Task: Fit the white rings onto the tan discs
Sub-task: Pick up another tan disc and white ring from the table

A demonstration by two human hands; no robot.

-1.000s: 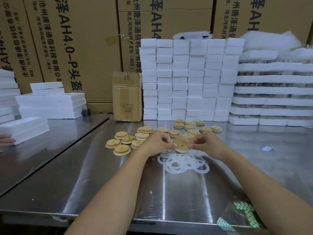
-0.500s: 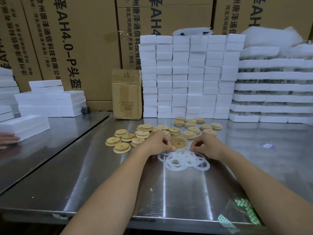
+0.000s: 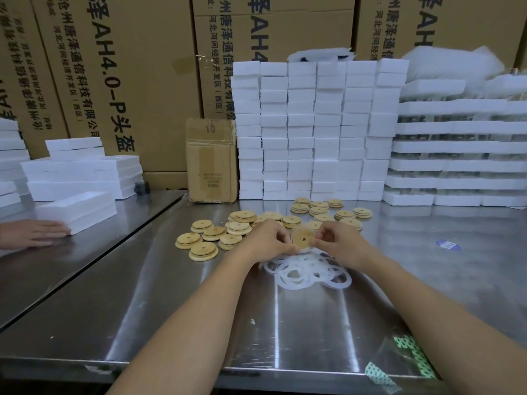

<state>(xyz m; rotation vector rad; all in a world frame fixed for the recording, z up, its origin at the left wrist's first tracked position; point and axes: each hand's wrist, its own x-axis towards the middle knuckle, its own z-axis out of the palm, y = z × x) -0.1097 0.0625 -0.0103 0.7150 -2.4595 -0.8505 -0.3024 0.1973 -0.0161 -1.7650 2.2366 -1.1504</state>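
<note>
The left hand [image 3: 266, 242] and right hand [image 3: 340, 243] both have curled fingers pinching the rim of 1 tan disc [image 3: 302, 236], held on edge between them with its face and centre hole turned toward the camera. It sits just above the far edge of the heap of white rings [image 3: 309, 272] on the steel table [image 3: 285, 323]. A pale band runs round the disc's rim, probably a ring being worked on.

If that ring is only partly seated, uneven pressure from either thumb could roll it back off or twist it. A slip of either pinch would drop the disc into the overlapping rings and scatter them.

Beyond the hands lie the loose discs [image 3: 225, 229], some stacked. The knuckles hide the disc's side edges, so how far the ring sits cannot be judged. At the left frame edge, another person's hand [image 3: 34, 232] touches a foam block [image 3: 77, 209]; its arm is cut off.
</note>
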